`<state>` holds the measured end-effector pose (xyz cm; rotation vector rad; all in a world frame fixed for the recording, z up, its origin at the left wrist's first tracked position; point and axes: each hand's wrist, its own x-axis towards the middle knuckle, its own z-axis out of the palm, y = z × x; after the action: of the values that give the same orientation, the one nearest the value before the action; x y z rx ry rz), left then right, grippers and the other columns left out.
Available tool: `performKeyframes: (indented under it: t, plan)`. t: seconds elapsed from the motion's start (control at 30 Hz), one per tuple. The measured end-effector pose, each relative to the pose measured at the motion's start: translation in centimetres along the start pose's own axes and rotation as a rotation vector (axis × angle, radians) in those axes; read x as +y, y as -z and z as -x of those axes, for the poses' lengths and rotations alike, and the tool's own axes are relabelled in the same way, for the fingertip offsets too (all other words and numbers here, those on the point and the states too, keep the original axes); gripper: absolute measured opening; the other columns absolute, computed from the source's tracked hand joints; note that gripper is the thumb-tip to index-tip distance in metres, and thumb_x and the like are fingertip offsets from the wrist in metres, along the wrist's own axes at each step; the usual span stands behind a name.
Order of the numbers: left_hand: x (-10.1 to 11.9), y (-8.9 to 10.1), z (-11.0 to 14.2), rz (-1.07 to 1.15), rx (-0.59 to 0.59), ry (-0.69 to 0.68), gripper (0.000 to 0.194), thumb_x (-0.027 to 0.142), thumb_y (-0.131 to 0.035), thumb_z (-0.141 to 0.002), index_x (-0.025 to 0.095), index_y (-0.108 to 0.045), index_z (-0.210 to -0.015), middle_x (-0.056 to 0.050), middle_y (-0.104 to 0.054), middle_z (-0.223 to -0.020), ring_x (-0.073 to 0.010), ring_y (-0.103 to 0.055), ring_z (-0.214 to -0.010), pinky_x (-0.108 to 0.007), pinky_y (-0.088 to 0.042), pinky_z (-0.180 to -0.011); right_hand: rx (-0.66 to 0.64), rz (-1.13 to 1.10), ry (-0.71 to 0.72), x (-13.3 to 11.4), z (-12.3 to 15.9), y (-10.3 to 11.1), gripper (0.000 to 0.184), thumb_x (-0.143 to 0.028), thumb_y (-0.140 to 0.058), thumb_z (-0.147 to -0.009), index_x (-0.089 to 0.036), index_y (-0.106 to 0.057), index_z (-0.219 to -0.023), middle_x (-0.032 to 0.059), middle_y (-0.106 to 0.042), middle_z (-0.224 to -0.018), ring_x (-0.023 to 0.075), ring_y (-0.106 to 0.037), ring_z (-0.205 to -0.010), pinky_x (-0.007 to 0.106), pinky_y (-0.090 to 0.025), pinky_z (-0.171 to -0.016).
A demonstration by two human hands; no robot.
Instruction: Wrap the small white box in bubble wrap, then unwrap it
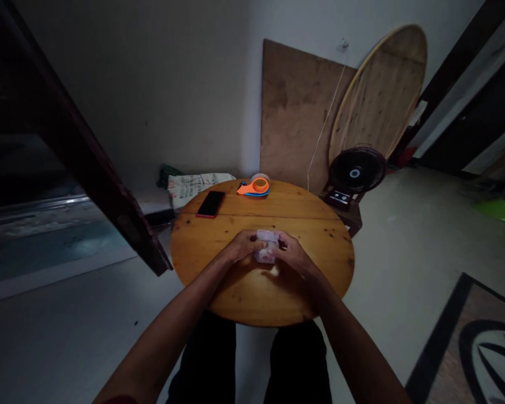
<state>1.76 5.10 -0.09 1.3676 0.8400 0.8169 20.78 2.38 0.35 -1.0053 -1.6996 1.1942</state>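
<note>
At the far left a dark wooden beam [73, 129] is slanting down, its lower end stopping just beside the edge of the round wooden table [255, 306]. Behind that edge a piece of pale printed material [197, 184] is showing. On the table's far left part a smartphone [211, 203] with a dark screen and a red edge is lying flat. Nearer the middle, the person's left hand [246, 247] is pressing its curled fingers and thumb against the left side of a small pale packet [265, 257], narrow and closed around it. The packet, faintly marked in pink and purple, is sitting between both hands over the middle of the table; whether it is touching the wood one cannot tell. Beyond it, near the far rim, an orange tape dispenser [246, 189] with blue beneath is resting. The right hand [293, 252] is holding the packet's right side in a similarly narrow grip. Farther right a brown board [294, 106] is leaning on the wall, a round wooden panel [382, 95] is overlapping it, and a black fan [356, 173] is standing before the panel
</note>
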Motion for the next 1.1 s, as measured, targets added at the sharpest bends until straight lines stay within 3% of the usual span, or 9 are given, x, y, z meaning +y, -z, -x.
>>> performKeyframes:
  t: [0.1, 0.27, 0.43, 0.53, 0.67, 0.87, 1.1]
  plan:
    - [-0.4, 0.0, 0.0, 0.016, 0.024, -0.021, 0.043, 0.036, -0.077, -0.066, 0.008, -0.070, -0.098, -0.008, -0.071, -0.091, -0.0183, -0.063, -0.079, -0.029, -0.049, -0.075, -0.012, 0.057, -0.005, 0.1, 0.3, 0.0, 0.050, -0.030, -0.074, -0.069, -0.018, -0.057, -0.115, 0.0057, -0.066, -0.108, 0.0188, -0.062, -0.095, 0.031, -0.051, -0.082]
    - [-1.4, -0.1, 0.2, 0.006, 0.098, -0.108, 0.042, 0.040, -0.072, -0.072, 0.010, -0.069, -0.102, -0.008, -0.071, -0.095, -0.0192, -0.064, -0.083, -0.029, -0.050, -0.076, 0.082, 0.162, -0.005, 1.2, 0.2, -0.1, 0.037, -0.032, -0.072, -0.070, -0.017, -0.060, -0.101, 0.0023, -0.065, -0.093, 0.0163, -0.060, -0.082, 0.028, -0.050, -0.073]
    - [-1.6, 0.2, 0.8, 0.053, -0.021, -0.171, 0.057, 0.040, -0.074, -0.074, 0.014, -0.061, -0.123, -0.011, -0.067, -0.117, -0.0228, -0.062, -0.105, -0.034, -0.048, -0.093, 0.094, 0.117, 0.020, 1.3, -0.1, 0.0, 0.032, -0.031, -0.068, -0.073, -0.017, -0.063, -0.101, 0.0033, -0.067, -0.094, 0.0160, -0.061, -0.083, 0.029, -0.050, -0.076]
    - [-1.8, 0.4, 0.6, 0.042, -0.040, -0.206, 0.058, 0.041, -0.074, -0.074, 0.013, -0.061, -0.124, -0.012, -0.066, -0.120, -0.0245, -0.060, -0.111, -0.037, -0.045, -0.098, 0.099, 0.071, 0.014, 1.3, -0.4, 0.0, 0.034, -0.032, -0.068, -0.073, -0.016, -0.063, -0.103, 0.0040, -0.068, -0.096, 0.0163, -0.062, -0.084, 0.029, -0.051, -0.078]
    - [-1.8, 0.4, 0.5, 0.024, -0.018, -0.188, 0.058, 0.046, -0.074, -0.074, 0.012, -0.063, -0.120, -0.012, -0.068, -0.114, -0.0241, -0.062, -0.104, -0.036, -0.048, -0.092, 0.137, 0.052, 0.001, 1.6, -0.6, -0.3, 0.036, -0.035, -0.067, -0.073, -0.017, -0.063, -0.104, 0.0035, -0.068, -0.094, 0.0167, -0.063, -0.084, 0.030, -0.052, -0.078]
    - [-1.7, -0.1, 1.0, -0.056, -0.013, -0.108, 0.049, 0.052, -0.065, -0.079, 0.012, -0.068, -0.106, -0.007, -0.070, -0.093, -0.0167, -0.063, -0.080, -0.026, -0.047, -0.073, 0.128, 0.056, -0.027, 2.0, -0.3, -0.4, 0.028, -0.039, -0.066, -0.074, -0.017, -0.064, -0.092, 0.0015, -0.067, -0.082, 0.0158, -0.062, -0.073, 0.027, -0.051, -0.067]
    - [-2.1, -0.7, 0.5, -0.043, 0.054, -0.195, 0.047, 0.049, -0.065, -0.079, 0.012, -0.065, -0.108, -0.009, -0.068, -0.101, -0.0183, -0.062, -0.087, -0.028, -0.049, -0.077, 0.136, 0.103, -0.019, 2.1, -0.4, -0.3, 0.028, -0.044, -0.062, -0.079, -0.017, -0.062, -0.088, 0.0016, -0.065, -0.080, 0.0153, -0.060, -0.070, 0.026, -0.049, -0.063]
